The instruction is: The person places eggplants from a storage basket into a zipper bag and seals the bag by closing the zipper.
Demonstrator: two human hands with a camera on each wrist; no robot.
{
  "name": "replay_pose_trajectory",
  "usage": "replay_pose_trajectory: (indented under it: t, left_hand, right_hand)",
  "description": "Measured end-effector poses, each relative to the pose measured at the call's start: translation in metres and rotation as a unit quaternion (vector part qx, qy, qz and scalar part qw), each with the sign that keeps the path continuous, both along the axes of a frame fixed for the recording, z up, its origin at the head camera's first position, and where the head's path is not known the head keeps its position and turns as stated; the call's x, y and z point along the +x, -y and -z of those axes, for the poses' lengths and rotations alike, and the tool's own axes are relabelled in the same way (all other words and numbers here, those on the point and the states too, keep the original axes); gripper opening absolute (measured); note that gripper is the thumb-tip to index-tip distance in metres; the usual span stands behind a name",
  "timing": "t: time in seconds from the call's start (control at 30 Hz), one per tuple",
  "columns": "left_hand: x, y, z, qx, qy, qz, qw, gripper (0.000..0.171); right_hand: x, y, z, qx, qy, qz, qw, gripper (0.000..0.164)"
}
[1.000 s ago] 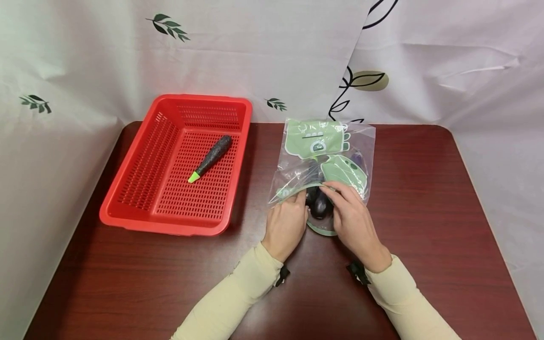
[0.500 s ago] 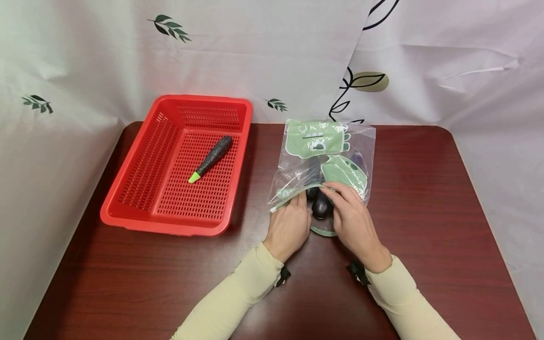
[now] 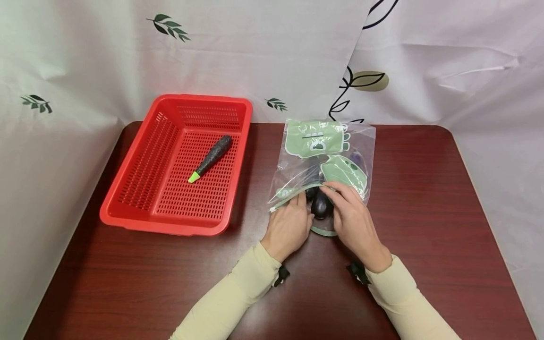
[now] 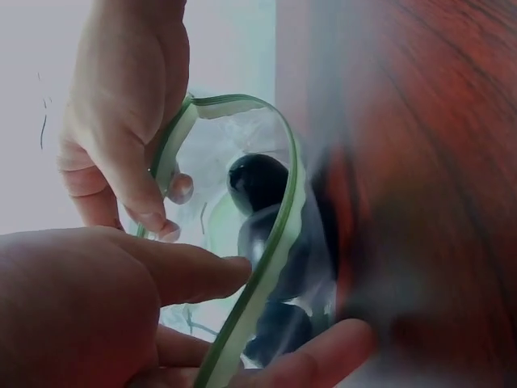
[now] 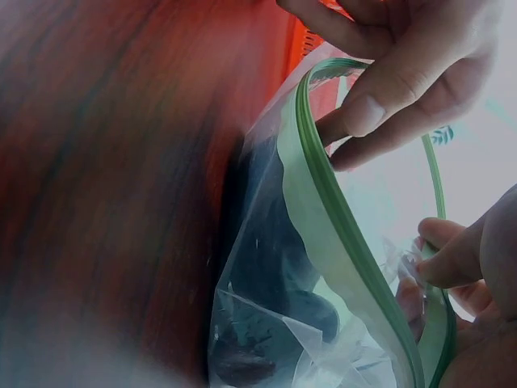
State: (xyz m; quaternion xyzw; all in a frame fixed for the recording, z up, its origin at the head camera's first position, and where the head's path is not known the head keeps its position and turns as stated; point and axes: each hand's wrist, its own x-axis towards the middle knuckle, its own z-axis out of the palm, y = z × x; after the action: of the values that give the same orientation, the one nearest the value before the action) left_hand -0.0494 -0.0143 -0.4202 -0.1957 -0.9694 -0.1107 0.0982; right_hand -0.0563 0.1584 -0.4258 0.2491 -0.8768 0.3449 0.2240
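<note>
A clear zip bag [image 3: 361, 137] with green cartoon prints lies on the table, its mouth held apart. Inside are several dark, glossy vegetables, among them an eggplant [image 3: 321, 206] whose round end shows at the opening. My left hand [image 3: 289, 226] has its extended fingers under the bag's upper layer, its thumb near the eggplant. In the left wrist view, the green zip rim [image 4: 281, 222] runs between those fingers. My right hand [image 3: 354, 219] pinches the rim at the right, between thumb and fingers. The film partly hides the contents.
A red perforated basket [image 3: 174, 229] stands at the left. One long dark vegetable with a bright green end [image 3: 214, 155] lies in it. The wooden table [image 3: 425, 212] meets a patterned cloth [image 3: 255, 52] at its back edge.
My left fingers have shifted slightly, and the left corner of the bag's rim has dropped over the back of that hand. The right hand stays in place.
</note>
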Motion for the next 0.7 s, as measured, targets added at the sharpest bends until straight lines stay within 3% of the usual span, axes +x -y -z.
replay_pose_trajectory:
  t: [0.33,0.7]
  left_hand:
    - [0.004,0.002,-0.012,0.018,0.036,0.005,0.9992,0.061]
    - [0.009,0.007,-0.023,0.033,0.026,0.035,0.9985,0.056]
  right_hand:
    - [0.001,0.000,-0.002,0.008,0.008,0.004,1.000,0.041]
    - [0.000,0.000,0.000,0.006,0.006,0.006,1.000,0.042]
